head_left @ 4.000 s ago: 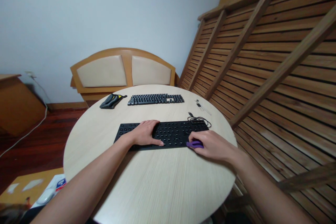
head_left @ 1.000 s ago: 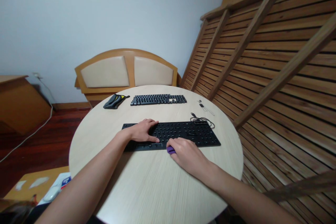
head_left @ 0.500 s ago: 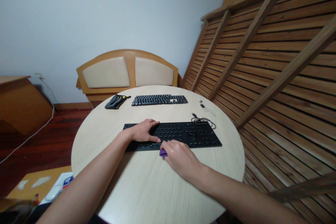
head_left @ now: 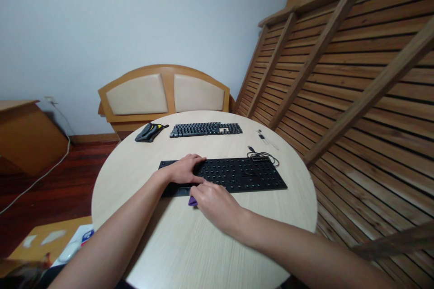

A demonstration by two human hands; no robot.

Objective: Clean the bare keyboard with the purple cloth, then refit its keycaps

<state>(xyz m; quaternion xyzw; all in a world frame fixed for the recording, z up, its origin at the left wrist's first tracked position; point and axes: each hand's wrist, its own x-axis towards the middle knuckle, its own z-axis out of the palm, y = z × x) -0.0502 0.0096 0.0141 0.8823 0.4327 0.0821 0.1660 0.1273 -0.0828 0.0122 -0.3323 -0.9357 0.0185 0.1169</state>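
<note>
A black keyboard base [head_left: 233, 176] without its keycaps lies across the round table. My left hand [head_left: 186, 169] rests on its left part, thumb and fingers apart. At the front edge, just right of the left thumb, my right hand [head_left: 213, 201] is closed on a purple cloth [head_left: 193, 201]. Only a small piece of the cloth shows below the fingers; the rest is hidden. The coiled cable [head_left: 263, 156] lies at the base's back right corner.
Keycaps [head_left: 205, 129] stand in rows at the back of the pale table [head_left: 210, 257]. Left of them is a black and yellow pouch [head_left: 151, 132]. Small metal tools [head_left: 266, 139] lie at the right. A slatted wooden frame [head_left: 339, 86] leans close on the right.
My right hand has slid left along the front edge of the keyboard base, with the purple cloth in it. The left hand has stayed in place.
</note>
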